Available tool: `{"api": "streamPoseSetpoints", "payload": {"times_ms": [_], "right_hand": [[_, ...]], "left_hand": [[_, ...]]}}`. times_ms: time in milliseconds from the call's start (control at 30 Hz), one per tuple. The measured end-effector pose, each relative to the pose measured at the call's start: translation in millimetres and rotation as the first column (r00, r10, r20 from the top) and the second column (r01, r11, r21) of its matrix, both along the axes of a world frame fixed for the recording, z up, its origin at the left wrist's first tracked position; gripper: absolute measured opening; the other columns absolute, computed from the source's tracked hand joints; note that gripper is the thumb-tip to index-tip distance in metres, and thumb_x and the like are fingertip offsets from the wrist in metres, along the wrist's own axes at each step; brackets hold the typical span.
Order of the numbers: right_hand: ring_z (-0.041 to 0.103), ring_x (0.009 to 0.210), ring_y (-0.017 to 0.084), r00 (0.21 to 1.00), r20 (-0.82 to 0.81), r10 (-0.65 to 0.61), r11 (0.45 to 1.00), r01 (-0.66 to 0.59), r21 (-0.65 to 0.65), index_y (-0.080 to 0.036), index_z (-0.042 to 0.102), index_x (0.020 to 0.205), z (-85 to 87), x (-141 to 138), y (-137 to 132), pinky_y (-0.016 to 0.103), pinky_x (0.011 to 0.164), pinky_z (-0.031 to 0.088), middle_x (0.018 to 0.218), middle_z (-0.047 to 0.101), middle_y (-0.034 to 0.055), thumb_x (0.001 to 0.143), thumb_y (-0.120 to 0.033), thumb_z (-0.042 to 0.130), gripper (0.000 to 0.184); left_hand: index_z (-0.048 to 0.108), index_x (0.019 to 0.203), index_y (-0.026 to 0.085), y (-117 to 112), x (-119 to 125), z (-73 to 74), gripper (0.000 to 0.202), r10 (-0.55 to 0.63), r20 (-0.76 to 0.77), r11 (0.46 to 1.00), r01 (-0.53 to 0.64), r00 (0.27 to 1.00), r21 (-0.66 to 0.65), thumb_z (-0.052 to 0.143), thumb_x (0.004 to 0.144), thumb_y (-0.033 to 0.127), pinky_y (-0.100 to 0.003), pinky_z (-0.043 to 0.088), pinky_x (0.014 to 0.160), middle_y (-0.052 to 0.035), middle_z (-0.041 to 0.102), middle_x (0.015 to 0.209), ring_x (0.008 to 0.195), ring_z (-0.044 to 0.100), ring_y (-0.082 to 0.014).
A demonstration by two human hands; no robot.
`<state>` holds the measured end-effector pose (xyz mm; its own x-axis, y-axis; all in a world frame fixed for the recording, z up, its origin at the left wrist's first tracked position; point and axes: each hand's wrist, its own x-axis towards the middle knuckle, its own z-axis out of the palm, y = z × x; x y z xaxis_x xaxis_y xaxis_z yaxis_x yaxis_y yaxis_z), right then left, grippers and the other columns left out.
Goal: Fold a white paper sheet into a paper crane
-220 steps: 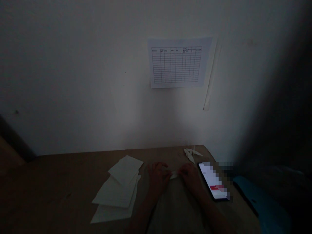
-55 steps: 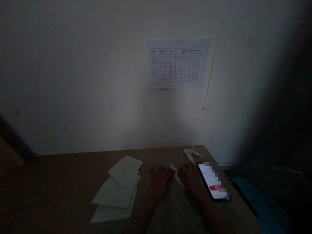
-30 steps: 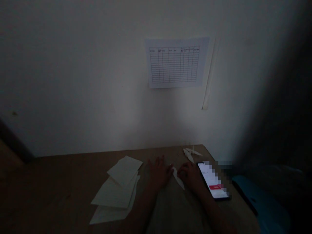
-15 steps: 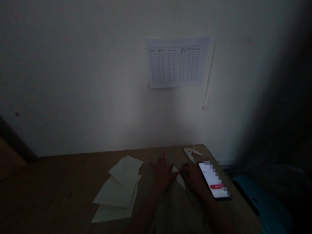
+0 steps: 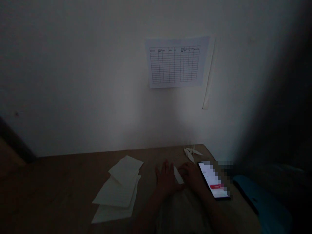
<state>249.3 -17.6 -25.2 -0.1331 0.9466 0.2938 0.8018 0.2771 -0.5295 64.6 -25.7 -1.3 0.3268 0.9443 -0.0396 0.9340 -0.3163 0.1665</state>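
Note:
A narrow, pointed piece of folded white paper (image 5: 178,175) lies on the table between my two hands. My left hand (image 5: 167,178) rests at its left side, fingers stretched out and slightly spread, with the thumb reaching across the near end of the paper. On the other side, my right hand (image 5: 191,174) is curled with its fingertips at the paper's right edge; the dim light hides how firmly they pinch it. Folded paper pieces (image 5: 189,155), with thin pointed parts like an origami crane, sit just beyond my right hand.
Several loose white paper sheets (image 5: 117,191) overlap left of my hands on the brown table (image 5: 60,188). A phone with a lit screen (image 5: 212,182) lies right of my right hand. Past the table's right edge is a blue object (image 5: 265,201). A printed chart (image 5: 175,63) hangs on the wall.
My left hand has shifted toward me and slightly right, its thumb moving from the paper's upper part to its near end. My right hand has barely moved.

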Motion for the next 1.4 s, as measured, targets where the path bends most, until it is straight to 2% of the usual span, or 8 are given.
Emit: {"api": "streamPoseSetpoints", "payload": {"times_ms": [300,533,600,700,800,967,1133,1400], "right_hand": [[0.058,0.12,0.028,1.0,0.017,0.023,1.0,-0.023,-0.016,-0.032,0.083,0.107,7.4,-4,-7,0.043,0.105,0.043,0.121,0.071,0.0087,0.094,-0.027,0.066,0.022],[0.06,0.116,0.027,0.998,-0.04,0.052,0.997,-0.055,-0.057,-0.027,0.083,0.093,7.6,-8,-10,0.041,0.105,0.046,0.118,0.07,0.0082,0.083,-0.026,0.078,0.011],[0.061,0.115,0.026,0.997,-0.053,0.063,0.997,-0.065,-0.043,-0.026,0.082,0.094,6.8,-10,-10,0.041,0.104,0.047,0.117,0.069,0.0081,0.084,-0.026,0.077,0.011],[0.061,0.113,0.026,0.997,-0.048,0.054,0.998,-0.055,-0.022,-0.025,0.08,0.096,6.4,-14,-10,0.041,0.103,0.047,0.114,0.068,0.0083,0.088,-0.026,0.072,0.012],[0.06,0.115,0.026,0.998,-0.022,0.051,0.999,-0.051,0.004,-0.024,0.079,0.098,6.7,-17,-10,0.041,0.104,0.046,0.115,0.067,0.0085,0.088,-0.026,0.071,0.012],[0.059,0.116,0.026,0.995,-0.018,0.101,0.995,-0.102,-0.023,-0.025,0.078,0.098,9.4,-13,-10,0.041,0.105,0.044,0.119,0.066,0.0074,0.083,-0.025,0.078,0.015],[0.054,0.124,0.027,0.982,-0.064,0.175,0.982,-0.179,-0.063,-0.027,0.077,0.105,17.7,-6,-17,0.042,0.11,0.041,0.127,0.063,0.0063,0.079,-0.03,0.085,0.027],[0.047,0.134,0.031,0.965,-0.082,0.249,0.956,-0.259,-0.14,-0.03,0.073,0.122,21.7,2,-22,0.045,0.117,0.036,0.14,0.056,0.0072,0.062,-0.039,0.096,0.065]], "left_hand": [[0.009,0.169,0.014,8,-14,2.1,0.124,-0.128,-0.021,0.988,0.126,0.992,-0.087,0.044,0.078,0.091,-0.076,-0.003,0.123,-0.0194,-0.004,0.174,0.161,-0.004,-0.0427],[0.011,0.169,0.021,12,-42,12.8,0.127,-0.301,0.004,0.941,0.297,0.954,-0.161,0.056,0.074,0.093,-0.069,0.0,0.126,-0.0194,-0.002,0.174,0.162,-0.001,-0.0387],[0.02,0.167,0.025,12,-47,16.7,0.108,-0.302,0.025,0.941,0.302,0.953,-0.154,0.052,0.085,0.086,-0.064,0.005,0.128,-0.0177,0.006,0.175,0.163,0.004,-0.0351],[0.038,0.161,0.034,12,-47,19.9,0.06,-0.214,0.06,0.971,0.219,0.975,-0.091,0.034,0.107,0.059,-0.06,0.012,0.129,-0.0097,0.02,0.175,0.162,0.018,-0.0289],[0.051,0.153,0.039,12,-42,20.7,0.049,-0.141,0.09,0.988,0.146,0.986,-0.052,0.04,0.107,0.051,-0.064,0.012,0.128,-0.0065,0.027,0.174,0.159,0.027,-0.03],[0.049,0.154,0.043,10,-40,20.7,0.056,-0.116,0.082,0.992,0.12,0.99,-0.048,0.052,0.1,0.059,-0.069,0.014,0.125,-0.0072,0.026,0.174,0.159,0.027,-0.0344],[0.037,0.16,0.041,11,-47,16.7,0.078,-0.126,0.049,0.988,0.13,0.991,-0.086,0.055,0.092,0.074,-0.068,0.01,0.126,-0.0096,0.014,0.176,0.161,0.016,-0.0374],[0.022,0.166,0.035,9,-58,10.9,0.116,-0.205,0.039,0.968,0.208,0.978,-0.143,0.065,0.073,0.089,-0.067,0.003,0.127,-0.0134,0.003,0.176,0.162,0.003,-0.0386]]}}
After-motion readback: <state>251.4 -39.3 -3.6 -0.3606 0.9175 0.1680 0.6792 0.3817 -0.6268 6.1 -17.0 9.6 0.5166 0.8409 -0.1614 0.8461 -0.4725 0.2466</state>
